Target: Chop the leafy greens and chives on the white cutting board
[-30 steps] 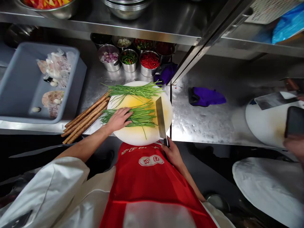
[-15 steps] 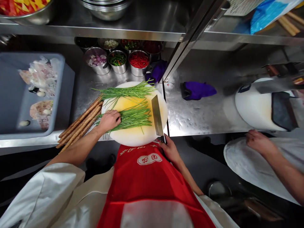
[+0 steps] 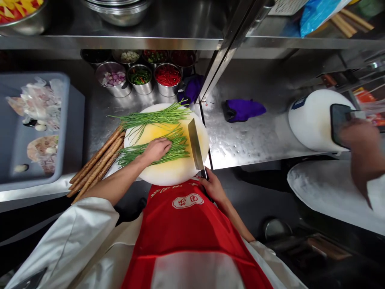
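Note:
A round white cutting board [image 3: 165, 174] with a yellowish middle bears two bunches of thin green chives. The far bunch [image 3: 156, 116] lies across the board's back; the near bunch [image 3: 180, 146] lies across its middle. My left hand [image 3: 158, 150] is on the near bunch, fingers curled over the stalks; its fingertips are partly hidden. At the board's right front edge, my right hand [image 3: 214, 186] is wrapped round the dark handle of a cleaver [image 3: 196, 144]. The broad blade rests over the board's right side, pointing away from me, just right of the chive ends.
Long brown roots [image 3: 99, 162] lie left of the board, beside a grey tub [image 3: 76, 120] with bagged food. Steel pots [image 3: 140, 86] of chopped ingredients stand behind. A purple glove [image 3: 246, 109] lies rightward. A co-worker's blurred hand [image 3: 361, 134] is over another round board [image 3: 309, 124].
My left hand has slid right along the near bunch, from its left end to its middle. The cleaver stays in my right hand. At right, the co-worker's hand has moved up over their board.

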The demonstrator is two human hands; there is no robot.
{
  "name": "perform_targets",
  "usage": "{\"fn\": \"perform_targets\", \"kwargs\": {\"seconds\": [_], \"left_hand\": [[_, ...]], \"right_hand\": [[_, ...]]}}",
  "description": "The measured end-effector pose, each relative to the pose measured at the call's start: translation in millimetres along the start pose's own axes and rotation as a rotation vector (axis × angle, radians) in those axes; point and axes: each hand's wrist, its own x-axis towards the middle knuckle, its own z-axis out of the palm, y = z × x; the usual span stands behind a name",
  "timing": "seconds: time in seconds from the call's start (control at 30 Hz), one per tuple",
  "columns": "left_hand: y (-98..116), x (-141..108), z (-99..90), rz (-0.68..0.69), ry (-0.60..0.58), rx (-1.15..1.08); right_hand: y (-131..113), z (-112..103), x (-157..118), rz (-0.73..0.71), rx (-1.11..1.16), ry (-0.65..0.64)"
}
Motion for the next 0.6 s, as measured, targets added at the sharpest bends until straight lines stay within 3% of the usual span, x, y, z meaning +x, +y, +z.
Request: {"fn": "perform_targets", "kwargs": {"seconds": [0.13,0.27,0.37,0.47,0.6], "left_hand": [[-10,-5,-9.3,-0.117,0.006,0.066],[2,-21,-5.5,-0.015,0.069,0.118],[12,-31,2.8,0.069,-0.034,0.152],[13,-32,9.1,0.010,-0.078,0.194],[11,-27,12.5,-0.093,-0.033,0.224]], "right_hand": [[1,0,1,-0.012,0.011,0.005],[1,-1,2,-0.031,0.017,-0.002],[1,-2,2,-0.042,0.008,0.007],[-1,-4,2,-0.045,0.004,0.001],[-4,-9,2,-0.045,0.023,-0.020]]}}
